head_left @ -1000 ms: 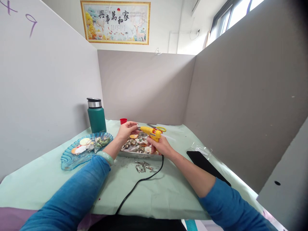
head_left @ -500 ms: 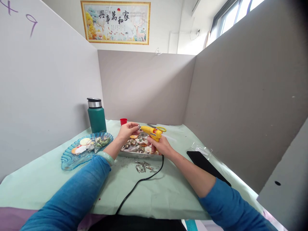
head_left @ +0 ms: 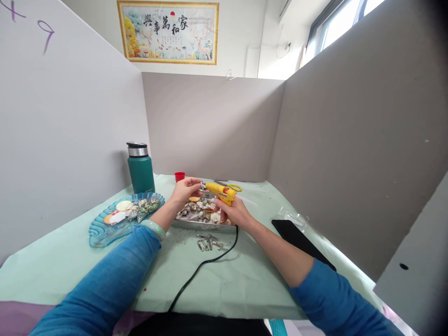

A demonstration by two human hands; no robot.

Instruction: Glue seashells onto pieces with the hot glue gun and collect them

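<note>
- Presently, right hand [head_left: 238,213] grips yellow glue gun [head_left: 220,190] above the tray [head_left: 206,226];
- left hand [head_left: 182,192] pinches a tiny, unclear piece [head_left: 201,185] near its far edge;
- a nozzle [head_left: 204,186] slip could burn fingertips [head_left: 198,182].

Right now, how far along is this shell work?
Nothing on the blue plate looks clearly finished. In hand: the right hand holds the glue gun near a small piece in the left hand. Likely left: shells in the metal tray and loose metal clips.

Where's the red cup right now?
In the head view, the red cup stands near the back of the table, left of centre, just beyond the left hand.
</note>
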